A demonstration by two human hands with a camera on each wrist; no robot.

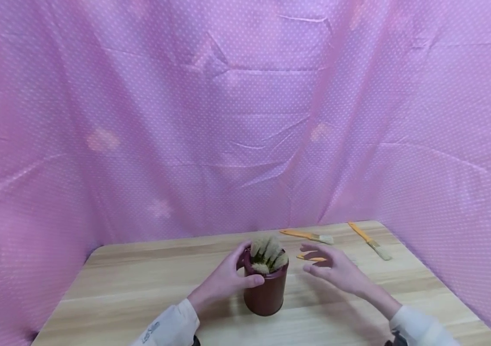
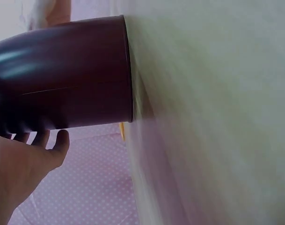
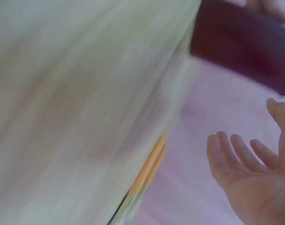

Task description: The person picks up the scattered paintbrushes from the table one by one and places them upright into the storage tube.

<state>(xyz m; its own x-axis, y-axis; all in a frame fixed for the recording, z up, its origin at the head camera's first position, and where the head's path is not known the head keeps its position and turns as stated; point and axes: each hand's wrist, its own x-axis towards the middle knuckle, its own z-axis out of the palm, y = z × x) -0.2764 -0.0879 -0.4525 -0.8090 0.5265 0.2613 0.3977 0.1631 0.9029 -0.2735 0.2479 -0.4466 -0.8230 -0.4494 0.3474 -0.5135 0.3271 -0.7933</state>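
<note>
A dark red cylindrical canister (image 1: 264,294) stands upright on the wooden table. Pale bristle heads of several brushes (image 1: 268,250) stick up out of its mouth. My left hand (image 1: 227,278) grips the canister near the rim, thumb across the front and fingers round the far side. In the left wrist view the canister (image 2: 81,75) hides part of those fingers. To its right, my right hand (image 1: 336,270) hovers apart from the canister, fingers spread and loosely bent. Nothing lies in its palm in the right wrist view. Behind it, an orange-handled brush (image 1: 318,259) is partly hidden.
Two more orange-handled paintbrushes lie on the table (image 1: 141,288): one brush (image 1: 299,234) along the back edge, another brush (image 1: 368,240) at the back right. A pink dotted curtain (image 1: 211,120) hangs behind the table and at both sides.
</note>
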